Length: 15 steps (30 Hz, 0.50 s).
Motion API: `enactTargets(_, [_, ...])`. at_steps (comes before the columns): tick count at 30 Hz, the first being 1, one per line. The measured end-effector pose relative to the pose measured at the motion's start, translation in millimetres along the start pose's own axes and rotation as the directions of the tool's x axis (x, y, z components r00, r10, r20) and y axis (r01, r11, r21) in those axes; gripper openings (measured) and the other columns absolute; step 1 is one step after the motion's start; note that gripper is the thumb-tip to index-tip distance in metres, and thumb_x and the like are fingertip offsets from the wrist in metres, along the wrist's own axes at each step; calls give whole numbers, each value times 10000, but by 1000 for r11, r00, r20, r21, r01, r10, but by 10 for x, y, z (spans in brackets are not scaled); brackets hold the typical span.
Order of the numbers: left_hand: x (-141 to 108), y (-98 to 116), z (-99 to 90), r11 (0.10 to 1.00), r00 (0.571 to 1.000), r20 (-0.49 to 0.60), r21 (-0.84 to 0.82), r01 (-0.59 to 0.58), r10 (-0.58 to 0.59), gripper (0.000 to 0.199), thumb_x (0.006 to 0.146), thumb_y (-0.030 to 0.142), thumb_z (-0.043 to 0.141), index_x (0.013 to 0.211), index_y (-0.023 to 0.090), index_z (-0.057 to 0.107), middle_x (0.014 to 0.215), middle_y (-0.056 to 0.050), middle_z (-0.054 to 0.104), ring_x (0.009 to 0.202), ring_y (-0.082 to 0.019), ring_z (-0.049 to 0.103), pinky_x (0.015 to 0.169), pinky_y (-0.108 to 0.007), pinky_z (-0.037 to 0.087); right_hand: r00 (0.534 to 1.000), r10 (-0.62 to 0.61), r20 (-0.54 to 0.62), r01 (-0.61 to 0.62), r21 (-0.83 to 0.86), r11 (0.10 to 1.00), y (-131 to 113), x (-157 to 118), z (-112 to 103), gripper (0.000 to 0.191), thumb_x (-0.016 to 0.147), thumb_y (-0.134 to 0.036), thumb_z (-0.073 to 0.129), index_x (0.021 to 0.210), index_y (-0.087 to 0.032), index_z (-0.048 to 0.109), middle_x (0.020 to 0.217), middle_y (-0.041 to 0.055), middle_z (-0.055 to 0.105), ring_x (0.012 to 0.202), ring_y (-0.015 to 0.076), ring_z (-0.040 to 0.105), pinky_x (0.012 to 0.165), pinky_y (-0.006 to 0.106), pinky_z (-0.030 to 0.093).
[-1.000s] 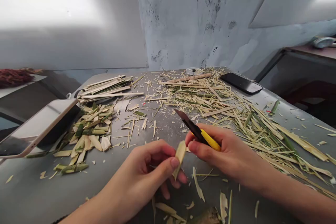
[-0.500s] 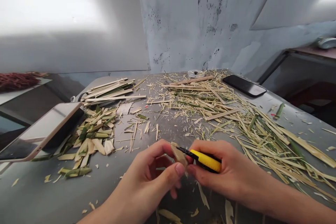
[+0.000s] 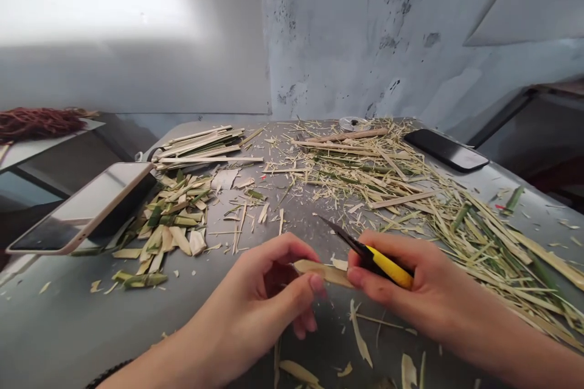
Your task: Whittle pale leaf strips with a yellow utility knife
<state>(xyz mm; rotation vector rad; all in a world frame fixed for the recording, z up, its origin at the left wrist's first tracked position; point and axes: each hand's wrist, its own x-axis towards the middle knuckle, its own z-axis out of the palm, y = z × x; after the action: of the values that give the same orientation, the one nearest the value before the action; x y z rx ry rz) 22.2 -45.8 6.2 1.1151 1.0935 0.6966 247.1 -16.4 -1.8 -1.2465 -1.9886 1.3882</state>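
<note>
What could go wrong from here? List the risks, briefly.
1. The right hand holds a yellow-handled utility knife with its blade bared, close to the left hand pinching a short pale bamboo strip; a slip could cut the thumb.
2. Loose bamboo shavings cover the grey metal table; splinters seem possible.
3. The black smartphone lies near the table's edge and might get knocked off.

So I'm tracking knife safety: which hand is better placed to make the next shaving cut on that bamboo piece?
Right. The right hand already grips the yellow utility knife, blade out beside the bamboo piece. The left hand pinches that piece by its other end, so it likely just steadies it.
</note>
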Motion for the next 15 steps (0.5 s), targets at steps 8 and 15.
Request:
enactTargets(8, [40,20,-20,981,994,12,-163,-104,107,241,880,368,777,895,157,662,905,-12,674,619,-61,586,594,-174,533,995,-3,97,-3,63,998,-91,-36,44,302,937,-545,615,924,-252,685,672,-39,501,585,109,414,523,220,345])
enactTargets(15, [61,61,-77,946,998,-23,-318,-65,60,275,960,408,666,873,170,559,813,-47,725,617,-117,674,592,-221,580,990,46,-131,-29,128,991,20,-41,-84,518,976,-673,458,1231,-261,639,705,-26,449,567,129,405,489,249,333])
